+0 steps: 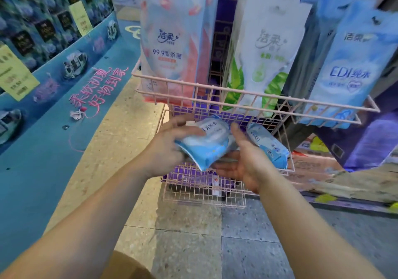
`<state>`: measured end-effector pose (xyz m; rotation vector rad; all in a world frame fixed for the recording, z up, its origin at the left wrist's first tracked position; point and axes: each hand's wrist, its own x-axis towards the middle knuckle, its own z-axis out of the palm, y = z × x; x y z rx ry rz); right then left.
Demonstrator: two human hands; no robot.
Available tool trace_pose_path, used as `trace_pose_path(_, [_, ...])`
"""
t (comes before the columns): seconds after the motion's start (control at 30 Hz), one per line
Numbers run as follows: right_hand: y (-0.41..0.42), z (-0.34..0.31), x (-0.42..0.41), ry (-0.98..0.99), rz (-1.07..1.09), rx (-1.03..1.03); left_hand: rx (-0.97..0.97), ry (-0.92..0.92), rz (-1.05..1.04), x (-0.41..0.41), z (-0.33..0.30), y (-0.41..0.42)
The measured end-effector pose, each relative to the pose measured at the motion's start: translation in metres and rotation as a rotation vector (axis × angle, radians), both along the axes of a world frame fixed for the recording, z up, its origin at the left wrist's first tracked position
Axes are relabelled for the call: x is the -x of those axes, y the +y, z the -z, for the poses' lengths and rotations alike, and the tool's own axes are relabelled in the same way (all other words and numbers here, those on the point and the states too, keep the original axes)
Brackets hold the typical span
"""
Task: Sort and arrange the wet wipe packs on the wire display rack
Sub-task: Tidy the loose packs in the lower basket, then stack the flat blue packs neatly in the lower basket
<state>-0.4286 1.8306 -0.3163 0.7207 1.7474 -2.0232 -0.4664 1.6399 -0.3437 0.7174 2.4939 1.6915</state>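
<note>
A pink wire display rack (215, 89) stands ahead with two tiers. Its upper tier holds tall packs: a pink pack (172, 48), a green-leaf pack (265, 50) and a blue pack (353, 67). In front of the lower basket (204, 190), my left hand (170, 147) grips a small blue wet wipe pack (206, 145) from its left side. My right hand (243, 160) cups the same pack from below and the right, fingers spread. A second small blue pack (269, 145) lies tilted in the lower basket just right of my right hand.
A teal promotional floor display (64, 67) with dark boxes and yellow price tags runs along the left. Purple cartons (366, 140) sit to the right of the rack. Tiled floor (193, 235) lies below the rack.
</note>
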Motion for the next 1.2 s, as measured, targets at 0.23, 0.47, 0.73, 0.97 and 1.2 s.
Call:
trace_pose_path(0.23, [-0.012,0.009,-0.008,0.152,0.199,0.216,-0.391,-0.425,-0.243,-0.018,0.001,-0.001])
trace_pose_path(0.47, [-0.017,0.013,-0.016,0.246,0.140,0.363,-0.517,-0.758,-0.143,-0.014,-0.005,-0.004])
trace_pose_path(0.73, [-0.018,0.003,-0.010,0.424,0.009,-0.618,-0.431,-0.602,-0.153,0.026,-0.012,-0.037])
trace_pose_path(0.97, [-0.023,0.008,0.019,0.234,-0.300,-1.238,-0.371,-0.515,-0.254,0.064,-0.009,-0.053])
trace_pose_path(1.2, [-0.054,0.012,0.027,0.138,-0.453,-1.365,-0.380,-0.492,-0.241,0.075,-0.003,-0.059])
